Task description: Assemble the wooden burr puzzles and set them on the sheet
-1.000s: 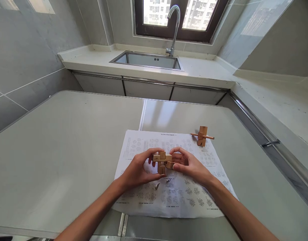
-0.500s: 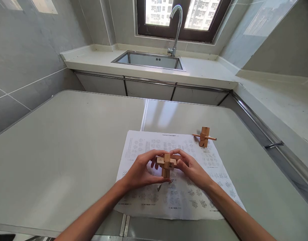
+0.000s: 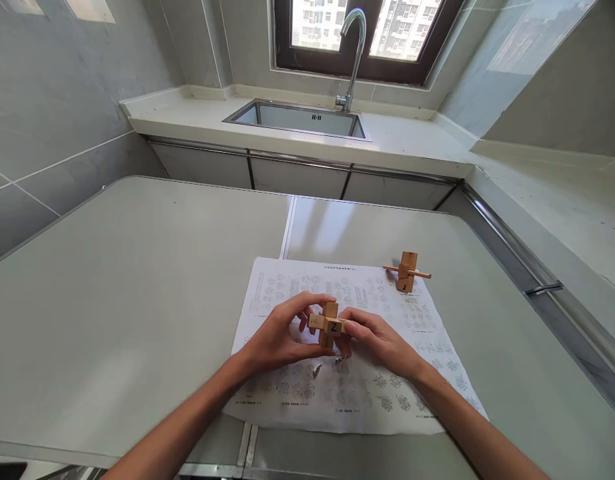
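Note:
A wooden burr puzzle (image 3: 330, 326) of interlocking blocks, marked with a dark "2"-like figure, is held upright above the printed sheet (image 3: 282, 417). My left hand (image 3: 280, 337) grips it from the left, index finger at its top and thumb at its bottom. From the right, my right hand (image 3: 375, 337) pinches the block that sticks out sideways, thumb in front. Its other fingertips are partly hidden behind the puzzle. A second wooden puzzle (image 3: 406, 272), with a thin stick through it, stands at the sheet's top right corner.
The sheet, covered with small line diagrams and torn near its middle, lies on a pale folding table (image 3: 112, 300) with a centre seam. Beyond the table are a counter (image 3: 187, 120), a sink (image 3: 297, 120) and a tap (image 3: 356, 53) below a window.
The puzzle has shifted slightly left and turned a little, its marked face now more toward me. My right hand's fingers have moved down from the top to pinch its right-hand block.

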A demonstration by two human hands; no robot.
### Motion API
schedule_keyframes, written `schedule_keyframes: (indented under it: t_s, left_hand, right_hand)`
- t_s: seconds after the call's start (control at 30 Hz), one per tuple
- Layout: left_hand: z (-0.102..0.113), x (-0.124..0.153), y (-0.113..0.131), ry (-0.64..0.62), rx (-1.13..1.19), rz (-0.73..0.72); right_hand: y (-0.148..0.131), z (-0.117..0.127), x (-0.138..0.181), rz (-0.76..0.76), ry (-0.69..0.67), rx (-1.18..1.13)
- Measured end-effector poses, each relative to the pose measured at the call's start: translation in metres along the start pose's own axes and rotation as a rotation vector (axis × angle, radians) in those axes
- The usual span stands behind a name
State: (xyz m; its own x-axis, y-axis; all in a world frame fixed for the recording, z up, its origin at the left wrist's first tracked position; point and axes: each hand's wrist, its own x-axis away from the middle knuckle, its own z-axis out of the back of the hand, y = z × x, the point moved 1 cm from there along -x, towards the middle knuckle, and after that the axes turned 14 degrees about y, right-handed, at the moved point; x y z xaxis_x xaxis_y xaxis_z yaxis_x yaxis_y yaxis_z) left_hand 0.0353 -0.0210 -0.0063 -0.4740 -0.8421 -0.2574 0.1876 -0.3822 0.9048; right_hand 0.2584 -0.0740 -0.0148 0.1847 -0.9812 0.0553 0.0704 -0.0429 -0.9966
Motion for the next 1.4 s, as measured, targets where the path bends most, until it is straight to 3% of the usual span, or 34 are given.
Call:
schedule_keyframes:
  t_s: [0.17,0.4,0.7,1.0,1.17,1.3,1.4]
  left_hand:
    - [-0.002,0.001,-0.005,0.029,-0.003,0.055]
    - [0.001,-0.003,-0.011,0.192,-0.044,0.097]
    - [0.001,-0.004,-0.002,0.179,-0.078,0.095]
    - [0.002,-0.004,-0.001,0.162,-0.068,0.108]
    - [0.002,-0.004,-0.002,0.151,-0.082,0.150]
    - [0.008,-0.008,-0.002,0.164,-0.070,0.162]
    - [0.025,-0.019,-0.010,0.210,-0.093,0.180]
  right_hand:
    - [0.008,0.000,-0.006,-0.145,0.074,-0.210]
    - [0.012,0.016,-0.017,-0.374,0.378,-0.658]
    - [0.022,0.036,-0.023,-0.384,0.578,-0.912]
    - [0.023,0.048,-0.025,-0.406,0.644,-1.064]
    - [0.019,0.039,-0.023,-0.371,0.617,-0.993]
    - [0.016,0.021,-0.019,-0.321,0.528,-0.672]
    - [0.014,0.010,-0.017,-0.177,0.475,-0.367]
